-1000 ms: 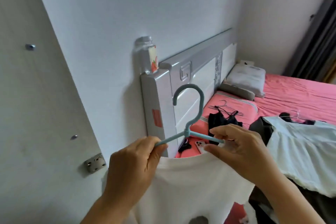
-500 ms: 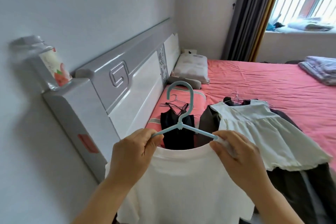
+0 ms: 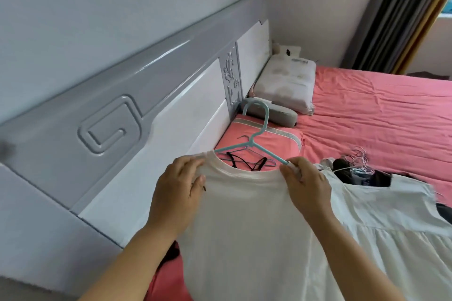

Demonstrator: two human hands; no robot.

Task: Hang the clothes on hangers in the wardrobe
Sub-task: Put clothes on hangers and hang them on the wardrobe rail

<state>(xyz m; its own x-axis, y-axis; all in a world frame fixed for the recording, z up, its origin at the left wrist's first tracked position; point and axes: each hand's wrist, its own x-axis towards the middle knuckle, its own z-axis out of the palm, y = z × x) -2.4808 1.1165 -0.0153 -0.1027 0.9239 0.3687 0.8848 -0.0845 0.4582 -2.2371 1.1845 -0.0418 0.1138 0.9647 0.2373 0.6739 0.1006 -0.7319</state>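
A white T-shirt (image 3: 247, 222) hangs in front of me over the bed, with a light blue plastic hanger (image 3: 259, 137) partly inside its neck opening. My left hand (image 3: 176, 193) grips the shirt's left shoulder, which covers the hanger's left arm. My right hand (image 3: 305, 186) pinches the shirt's right shoulder at the tip of the hanger's bare right arm. The hook stands upright above the collar. The wardrobe is out of view.
A white dress (image 3: 396, 225) lies on the pink bed (image 3: 381, 115) to the right, over dark clothes with several wire hangers (image 3: 359, 156). A black strappy garment (image 3: 247, 164) lies behind the collar. The grey headboard (image 3: 110, 115) runs along the left; pillows (image 3: 286, 83) lie at the far end.
My view has swung right and down, from the wall to the bed. My left hand has pulled the shirt's shoulder over the hanger's left arm, which was bare before.
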